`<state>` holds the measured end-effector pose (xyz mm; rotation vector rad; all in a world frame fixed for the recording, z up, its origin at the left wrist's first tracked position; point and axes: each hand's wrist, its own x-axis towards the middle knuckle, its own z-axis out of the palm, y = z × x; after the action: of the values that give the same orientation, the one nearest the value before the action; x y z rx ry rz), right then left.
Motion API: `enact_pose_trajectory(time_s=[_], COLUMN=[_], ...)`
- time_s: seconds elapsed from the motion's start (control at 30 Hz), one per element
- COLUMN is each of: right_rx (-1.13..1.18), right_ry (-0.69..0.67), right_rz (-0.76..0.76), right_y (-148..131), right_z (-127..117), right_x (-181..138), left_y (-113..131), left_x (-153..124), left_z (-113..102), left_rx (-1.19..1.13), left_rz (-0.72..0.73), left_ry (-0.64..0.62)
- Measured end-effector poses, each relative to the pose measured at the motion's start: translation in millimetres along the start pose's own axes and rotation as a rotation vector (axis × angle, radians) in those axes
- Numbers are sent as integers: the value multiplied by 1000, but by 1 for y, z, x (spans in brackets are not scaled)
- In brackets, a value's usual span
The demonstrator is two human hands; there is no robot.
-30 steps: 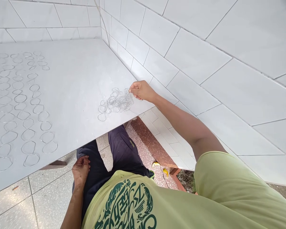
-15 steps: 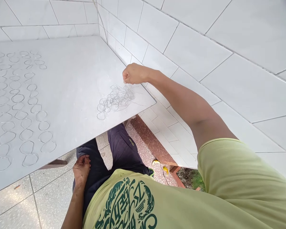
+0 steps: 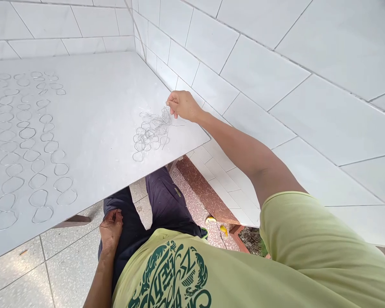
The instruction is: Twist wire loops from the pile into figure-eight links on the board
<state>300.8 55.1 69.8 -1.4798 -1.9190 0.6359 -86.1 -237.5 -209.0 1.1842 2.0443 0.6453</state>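
My right hand (image 3: 177,105) is at the table's right side, thumb and index finger pinched on the upper edge of a tangle of thin wire (image 3: 152,130). The tangle is made of small silvery loops, with loose strands sticking out. Its upper end is drawn up toward my fingertips; the exact strand held is too fine to tell. My left hand (image 3: 111,229) rests on my thigh below the table edge, its fingers curled closed, and no object shows in it. Figure-eight wire loops (image 3: 27,133) lie in several columns on the left of the white tabletop (image 3: 93,107).
White tiled walls (image 3: 250,72) meet behind and to the right of the table, close to my right hand. A thin cable (image 3: 137,32) runs down the corner. Below are a wooden table leg (image 3: 73,220), the speckled floor (image 3: 67,256) and yellow pieces (image 3: 223,230) on the ground.
My right hand has shifted slightly down and turned, its fingers less bunched. The wire tangle has been pulled about and its right side is narrower. The view has tilted a little; my left hand stays on my thigh.
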Motion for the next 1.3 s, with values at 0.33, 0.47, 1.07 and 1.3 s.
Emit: enact_pose_trajectory(time_s=[0.33,0.47,1.07,1.3], right_rx=[-283,-376,-353,-412], right_ry=[146,-41,-364,-557], right_rz=[19,-244,-417,-529], right_y=[29,16,-20,-50], right_z=[6,12,29,84], right_x=[7,-6,-25,-92], left_y=[14,15,11,9], left_x=[-6,-5,-4,-4], left_z=[-5,-5,-3,-2], left_rx=[-11,-9,-7,-10], left_rz=[6,0,-1,2], left_ry=[9,6,-7,-5])
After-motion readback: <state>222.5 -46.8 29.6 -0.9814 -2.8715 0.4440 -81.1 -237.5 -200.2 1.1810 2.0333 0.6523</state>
